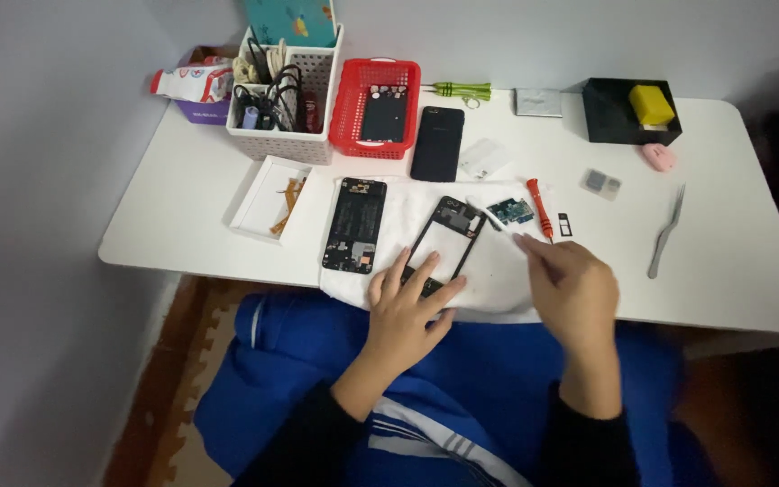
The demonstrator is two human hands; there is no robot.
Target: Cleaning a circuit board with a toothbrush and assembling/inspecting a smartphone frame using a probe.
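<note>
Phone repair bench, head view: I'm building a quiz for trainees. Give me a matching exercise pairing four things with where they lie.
Things:
1. phone frame
2. orange screwdriver
3. metal tweezers
4. yellow block

Places:
A. in the black box
B. bare table, far right
C. under the left hand
D. beside the green circuit board

Pairs: 1-C, 2-D, 3-B, 4-A

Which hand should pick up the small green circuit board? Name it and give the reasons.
Probably the right hand. Its fingertips lie just below the green circuit board on the white cloth. The left hand is spread over the open phone frame, pressing it down, farther from the board.
</note>
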